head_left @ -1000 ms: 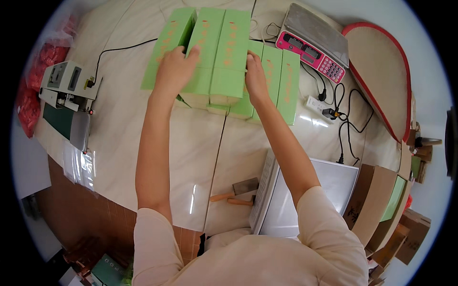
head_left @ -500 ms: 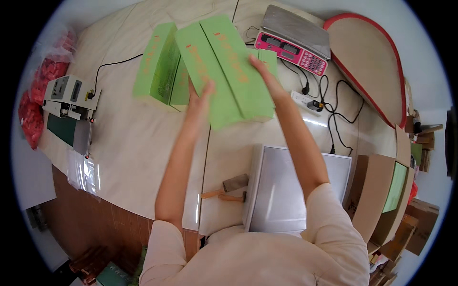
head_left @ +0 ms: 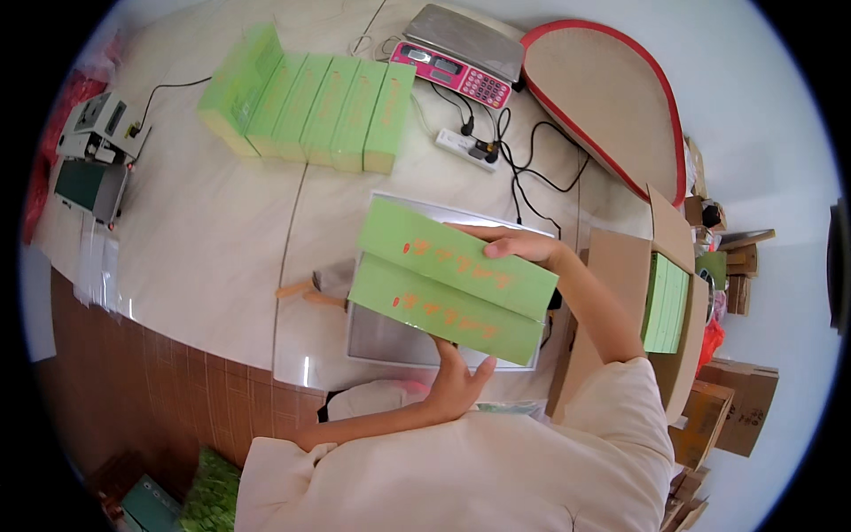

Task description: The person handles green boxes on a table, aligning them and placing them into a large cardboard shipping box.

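Two long green boxes (head_left: 448,282) with orange writing lie side by side between my hands, tilted down toward the right. My right hand (head_left: 523,246) grips them along the far edge, fingers partly hidden by its thumb side. From the near edge my left hand (head_left: 456,383) presses against them, thumb and fingers spread along the lower side. Below the pair is a silver metal box or tray (head_left: 377,341), mostly covered. Just to the right stands an open cardboard carton (head_left: 612,266) with several green boxes (head_left: 667,306) upright in it.
A row of green boxes (head_left: 332,111) stands at the far left. Behind are a pink scale (head_left: 452,71), a power strip (head_left: 465,149) with black cables and a red-rimmed tray (head_left: 612,97). Wooden-handled tools (head_left: 332,282) lie beside the metal box. A small machine (head_left: 97,129) sits far left.
The two green boxes have come from the far row toward me and to the right, turning crosswise over the metal box. Both hands moved with them; the view shifted right.
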Motion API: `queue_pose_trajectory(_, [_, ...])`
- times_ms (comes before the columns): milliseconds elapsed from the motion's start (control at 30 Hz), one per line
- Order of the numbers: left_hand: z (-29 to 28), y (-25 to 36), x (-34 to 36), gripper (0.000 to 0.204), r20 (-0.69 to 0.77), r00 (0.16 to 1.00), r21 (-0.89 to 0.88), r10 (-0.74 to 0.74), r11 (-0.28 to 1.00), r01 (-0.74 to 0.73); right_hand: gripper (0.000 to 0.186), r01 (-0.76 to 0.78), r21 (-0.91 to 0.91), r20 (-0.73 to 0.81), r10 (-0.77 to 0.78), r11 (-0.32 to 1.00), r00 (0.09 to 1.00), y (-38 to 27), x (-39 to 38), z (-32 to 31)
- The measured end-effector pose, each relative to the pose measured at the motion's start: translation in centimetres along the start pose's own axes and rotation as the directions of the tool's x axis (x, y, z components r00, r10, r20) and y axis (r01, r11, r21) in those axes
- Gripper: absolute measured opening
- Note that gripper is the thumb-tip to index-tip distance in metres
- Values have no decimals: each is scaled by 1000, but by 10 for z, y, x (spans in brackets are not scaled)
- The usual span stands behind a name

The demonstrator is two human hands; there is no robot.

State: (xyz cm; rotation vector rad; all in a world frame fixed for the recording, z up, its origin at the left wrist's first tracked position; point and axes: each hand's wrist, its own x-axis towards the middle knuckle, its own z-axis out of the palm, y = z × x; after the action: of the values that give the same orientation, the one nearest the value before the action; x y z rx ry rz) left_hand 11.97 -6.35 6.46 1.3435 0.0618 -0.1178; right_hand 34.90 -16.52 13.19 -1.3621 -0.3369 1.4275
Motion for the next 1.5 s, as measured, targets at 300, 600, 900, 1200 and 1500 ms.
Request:
queue_pose_trajectory(300, [54, -38, -39, 96, -221, 975, -78, -35, 997, 19, 62, 11, -132, 80, 0, 991, 997, 71, -27, -23])
queue_pose_trajectory(600, [-48, 10, -11, 66, -665, 703, 317, 253, 947, -42, 46, 329, -302, -604, -447, 895, 660, 93, -91, -33])
queue_pose_trajectory(900, [-104, 31, 64, 57, -199, 964, 288, -176, 930, 229, 60, 495, -78, -879, -294, 865, 375, 200, -106, 46])
queue_pose_trajectory(1200, [-121, 12, 68, 67, -22, 861, 56, -508, 859, 508, 69, 585, 43, -888, -237, 810, 394, 193, -66, 73])
queue_pose_trajectory(1500, [-83, -16, 47, 78, 152, 842, -243, -518, 806, 540, 62, 429, -28, -903, -207, 903, 376, 170, -126, 64])
